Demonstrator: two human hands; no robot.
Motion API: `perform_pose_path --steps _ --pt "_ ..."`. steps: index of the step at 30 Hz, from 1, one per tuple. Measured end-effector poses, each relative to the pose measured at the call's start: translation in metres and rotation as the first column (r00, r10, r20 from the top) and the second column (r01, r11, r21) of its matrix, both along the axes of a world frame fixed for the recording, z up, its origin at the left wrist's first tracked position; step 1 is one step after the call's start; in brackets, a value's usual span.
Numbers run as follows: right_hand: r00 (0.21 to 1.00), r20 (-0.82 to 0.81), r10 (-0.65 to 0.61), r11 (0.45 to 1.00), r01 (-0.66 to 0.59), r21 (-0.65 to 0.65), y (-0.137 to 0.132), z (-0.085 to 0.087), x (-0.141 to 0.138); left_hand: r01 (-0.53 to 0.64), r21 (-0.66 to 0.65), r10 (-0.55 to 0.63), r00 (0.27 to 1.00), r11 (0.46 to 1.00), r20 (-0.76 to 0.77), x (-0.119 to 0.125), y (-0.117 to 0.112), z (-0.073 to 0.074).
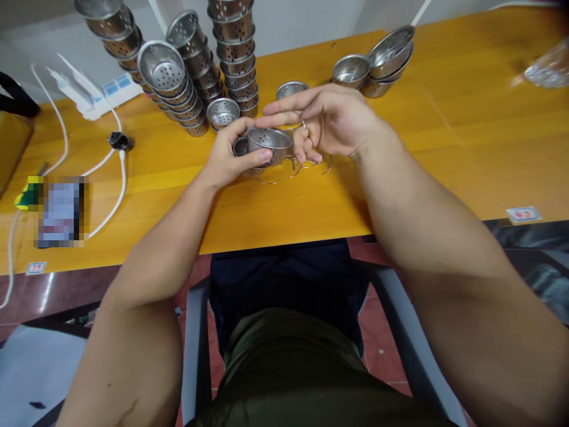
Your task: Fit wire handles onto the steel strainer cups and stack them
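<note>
My left hand (233,151) is closed round a perforated metal cup (278,139), its thumb across the near side and its fingers behind. A second perforated cup (241,146) sits right against it, partly hidden by the hand. Just to the right, my right hand (331,121) hovers palm inward. Two of its fingers stretch left over the cup's rim, while the lower fingers are half curled. A thin metal band (304,123) shows at one finger. Thin bent wire pieces (306,165) lie on the table beneath the right hand.
Tall leaning stacks of perforated cups (235,59) stand at the back left, with single cups (223,112) nearby. More cups (389,56) are at the back right. A power strip (106,98), white cables and a blurred phone (62,213) occupy the table's left side. A clear plastic bag (551,68) lies far right.
</note>
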State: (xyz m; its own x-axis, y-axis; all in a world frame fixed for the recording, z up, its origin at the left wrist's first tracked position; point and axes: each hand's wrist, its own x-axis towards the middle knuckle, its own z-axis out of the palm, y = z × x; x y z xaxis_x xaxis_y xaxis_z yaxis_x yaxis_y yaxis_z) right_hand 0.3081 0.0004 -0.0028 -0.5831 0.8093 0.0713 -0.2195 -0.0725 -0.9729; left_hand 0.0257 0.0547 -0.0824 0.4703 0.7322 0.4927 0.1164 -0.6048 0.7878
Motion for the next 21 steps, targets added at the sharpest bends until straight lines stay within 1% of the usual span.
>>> perform_pose_path --steps 2,4,8,12,16,19,21 --pt "0.999 0.041 -0.01 0.996 0.006 0.091 0.0 -0.001 0.003 0.024 -0.042 -0.023 1.0 0.999 0.003 -0.001 0.0 0.0" --pt "0.999 0.037 -0.006 0.985 0.0 0.172 0.002 -0.005 0.004 0.043 -0.069 -0.042 0.999 0.997 0.009 -0.002 -0.001 0.001" --pt "0.998 -0.005 -0.069 0.963 0.068 0.261 0.007 -0.016 -0.005 0.05 -0.07 -0.049 0.999 0.996 0.005 -0.002 -0.004 0.001" --pt "0.983 -0.04 -0.179 0.939 0.183 0.293 0.005 -0.023 -0.022 0.078 -0.066 -0.078 0.997 0.995 -0.008 -0.002 -0.004 0.0" --pt "0.958 0.03 -0.284 0.926 0.266 0.27 0.003 -0.022 -0.029 0.082 -0.065 -0.083 0.997 0.995 -0.013 -0.002 -0.002 0.001" --pt "0.952 0.043 -0.303 0.921 0.281 0.269 0.0 -0.019 -0.028 0.078 -0.082 -0.079 0.997 0.994 -0.016 -0.003 -0.002 0.002" --pt "0.962 0.033 -0.272 0.926 0.252 0.282 -0.001 -0.017 -0.026 0.081 -0.09 -0.082 0.997 0.993 -0.008 -0.003 -0.002 0.002"
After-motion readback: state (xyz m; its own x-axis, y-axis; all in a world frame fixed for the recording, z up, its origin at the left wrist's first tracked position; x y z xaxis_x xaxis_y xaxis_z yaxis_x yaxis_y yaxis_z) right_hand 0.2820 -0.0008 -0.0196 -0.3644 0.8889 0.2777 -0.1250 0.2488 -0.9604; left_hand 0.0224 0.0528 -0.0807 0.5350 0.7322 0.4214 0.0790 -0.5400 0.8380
